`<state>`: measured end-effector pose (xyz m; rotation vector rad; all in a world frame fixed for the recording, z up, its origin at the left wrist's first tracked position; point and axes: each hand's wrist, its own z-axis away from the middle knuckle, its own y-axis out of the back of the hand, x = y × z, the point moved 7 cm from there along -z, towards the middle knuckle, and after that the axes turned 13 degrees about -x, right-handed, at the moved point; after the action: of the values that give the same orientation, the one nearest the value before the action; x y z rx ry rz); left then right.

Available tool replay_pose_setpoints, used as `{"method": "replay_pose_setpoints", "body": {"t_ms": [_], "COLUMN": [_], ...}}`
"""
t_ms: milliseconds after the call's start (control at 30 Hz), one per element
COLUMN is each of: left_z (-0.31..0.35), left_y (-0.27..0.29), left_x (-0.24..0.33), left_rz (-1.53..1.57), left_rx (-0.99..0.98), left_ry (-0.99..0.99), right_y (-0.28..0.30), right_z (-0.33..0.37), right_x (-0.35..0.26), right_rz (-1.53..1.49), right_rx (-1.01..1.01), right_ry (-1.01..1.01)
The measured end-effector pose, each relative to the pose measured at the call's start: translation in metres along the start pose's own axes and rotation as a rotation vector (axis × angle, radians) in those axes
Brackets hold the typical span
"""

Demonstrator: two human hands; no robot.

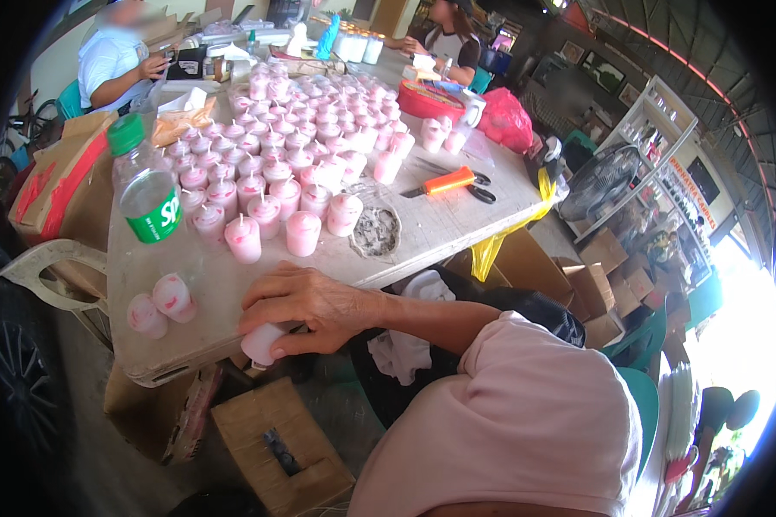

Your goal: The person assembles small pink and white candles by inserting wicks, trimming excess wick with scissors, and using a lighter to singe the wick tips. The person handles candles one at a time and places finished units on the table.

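My right hand reaches in from the right over the table's near edge. Its fingers and thumb close round a pale pink cup candle, held tilted beside the edge and partly covered by the fingers. Left of it, two pink-and-white candles rest near the table corner. Beyond the hand, many similar candles with white wicks stand packed in rows. A clear plastic bottle with a green cap and label is at the left of these rows. My left hand is out of view.
An orange-handled cutter and black-handled scissors lie on the table. A red tub and pink bag sit farther back. Two people work at the far side. Cardboard boxes surround the table; a fan stands right.
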<state>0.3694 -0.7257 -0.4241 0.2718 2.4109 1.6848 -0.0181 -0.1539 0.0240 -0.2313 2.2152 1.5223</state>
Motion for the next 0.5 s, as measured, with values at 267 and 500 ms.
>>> {"method": "replay_pose_setpoints", "body": {"t_ms": [267,500], "left_z": [-0.009,-0.007], "left_y": [0.021,0.028], "left_x": [0.009,0.000], "left_rz": [-0.029,-0.048], "left_rx": [-0.042,-0.073], "left_ry": [0.001,0.024], "right_y": [0.003,-0.001], "right_z": [-0.002,0.000], "right_x": [-0.004,0.000], "right_rz": [0.013,0.004], "right_rx": [0.058,0.013], "right_ry": [0.019,0.012]}}
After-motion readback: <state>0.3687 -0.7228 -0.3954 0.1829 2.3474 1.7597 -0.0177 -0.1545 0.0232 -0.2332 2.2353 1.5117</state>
